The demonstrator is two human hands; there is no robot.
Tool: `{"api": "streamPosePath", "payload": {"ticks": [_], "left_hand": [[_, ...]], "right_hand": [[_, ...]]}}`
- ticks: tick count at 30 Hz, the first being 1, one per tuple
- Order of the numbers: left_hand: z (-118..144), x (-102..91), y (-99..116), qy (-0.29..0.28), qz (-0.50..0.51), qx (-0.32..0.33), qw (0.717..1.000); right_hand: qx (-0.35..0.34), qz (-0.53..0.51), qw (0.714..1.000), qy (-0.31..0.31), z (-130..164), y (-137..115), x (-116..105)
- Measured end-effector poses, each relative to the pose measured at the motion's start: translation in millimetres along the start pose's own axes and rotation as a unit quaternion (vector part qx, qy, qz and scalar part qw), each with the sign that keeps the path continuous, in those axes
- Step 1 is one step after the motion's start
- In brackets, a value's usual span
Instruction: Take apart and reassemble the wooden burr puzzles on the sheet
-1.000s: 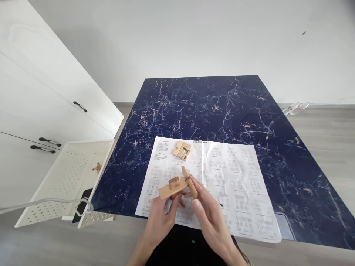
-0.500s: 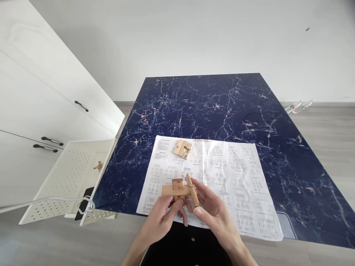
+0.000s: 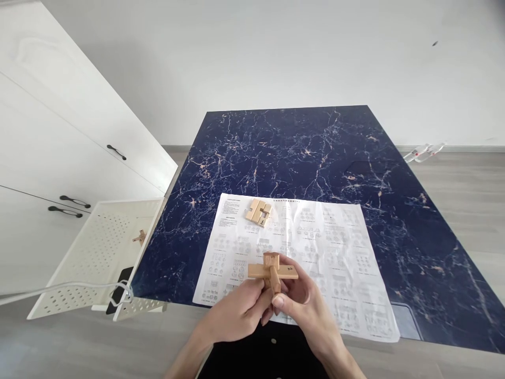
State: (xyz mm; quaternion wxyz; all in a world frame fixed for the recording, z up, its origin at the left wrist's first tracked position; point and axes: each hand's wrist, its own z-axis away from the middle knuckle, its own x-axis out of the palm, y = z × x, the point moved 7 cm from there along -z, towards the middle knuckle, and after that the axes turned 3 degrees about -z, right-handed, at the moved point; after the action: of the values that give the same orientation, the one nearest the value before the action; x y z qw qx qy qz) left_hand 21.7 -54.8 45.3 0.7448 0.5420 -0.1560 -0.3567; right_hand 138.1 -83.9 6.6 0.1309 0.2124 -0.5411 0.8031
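Note:
Several interlocking wooden puzzle pieces point(image 3: 256, 271) form a cross between my hands, low over the printed sheet. One flat bar lies crosswise with a "2" on its right end, and a marked block stands up through its middle. A thinner wooden stick point(image 3: 275, 280) lies against the front of the cross, pointing towards me. My left hand point(image 3: 236, 310) is closed on the cross from below left. My right hand point(image 3: 310, 310) grips the stick, thumb at its near end, other fingers behind the bar. Farther up the sheet lie flat wooden pieces point(image 3: 258, 211), one marked "3".
The creased instruction sheet point(image 3: 315, 252) covers the near part of the dark blue marbled table point(image 3: 276, 147). At left hangs a white perforated basket point(image 3: 87, 252) with a small wooden piece point(image 3: 140, 237) inside and a white cable point(image 3: 67, 286) across it. White cabinets point(image 3: 59, 131) stand beyond it.
The stick has moved from the bar's right end to the middle of the cross, now in front of the upright block. The bar's "2" has come into view, and both hands are closer together.

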Motion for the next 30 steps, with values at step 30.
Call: {"api": "streamPosePath", "payload": {"ticks": [30], "left_hand": [[2, 3.0, -42, 0.14, 0.372, -0.119, 0.91]], "right_hand": [[-0.096, 0.294, 0.95, 0.044, 8, -32, -15]]}}
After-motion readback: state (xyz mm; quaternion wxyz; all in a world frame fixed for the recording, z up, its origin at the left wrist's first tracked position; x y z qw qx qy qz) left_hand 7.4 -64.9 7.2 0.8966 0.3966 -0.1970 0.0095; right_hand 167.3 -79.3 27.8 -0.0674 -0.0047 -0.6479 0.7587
